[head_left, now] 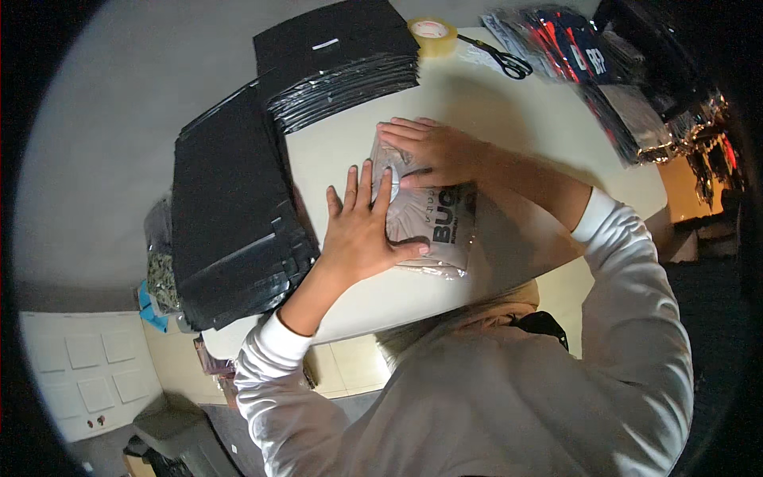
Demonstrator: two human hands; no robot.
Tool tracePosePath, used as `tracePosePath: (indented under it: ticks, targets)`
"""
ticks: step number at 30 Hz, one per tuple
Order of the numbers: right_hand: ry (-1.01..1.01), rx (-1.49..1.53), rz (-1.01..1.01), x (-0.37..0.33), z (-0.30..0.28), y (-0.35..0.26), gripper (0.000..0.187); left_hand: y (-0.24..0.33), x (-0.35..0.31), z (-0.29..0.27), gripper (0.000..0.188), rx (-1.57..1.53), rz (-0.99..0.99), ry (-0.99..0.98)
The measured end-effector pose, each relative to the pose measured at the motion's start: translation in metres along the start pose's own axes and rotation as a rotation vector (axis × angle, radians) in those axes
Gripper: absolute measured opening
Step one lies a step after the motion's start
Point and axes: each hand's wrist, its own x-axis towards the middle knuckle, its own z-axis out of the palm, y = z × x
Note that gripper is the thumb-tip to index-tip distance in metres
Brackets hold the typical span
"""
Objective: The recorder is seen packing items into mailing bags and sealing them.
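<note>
White bench [548, 111] holds a bagged garment [443, 226] under open fingers [350, 191], left hand [359, 237] at nine o'clock, right hand [445, 155] at twelve.

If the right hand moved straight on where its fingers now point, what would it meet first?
The right hand would probably meet the far stack of black plastic bags first, though height and depth are unclear.

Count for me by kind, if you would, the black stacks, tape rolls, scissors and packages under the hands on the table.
Black stacks: 2
Tape roll: 1
Pair of scissors: 1
Clear-wrapped package under the hands: 1
Total: 5
</note>
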Motion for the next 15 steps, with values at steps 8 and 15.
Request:
tracePosePath:
  ticks: [8,15]
  targets:
    - [-0.029,-0.037,-0.264,0.029,0.005,-0.024,0.048,-0.025,0.0,-0.007,0.028,-0.295,0.29,0.537]
    - [-0.528,0.01,0.275,0.011,-0.058,0.041,0.045,-0.052,0.006,-0.004,0.02,-0.419,0.215,0.662]
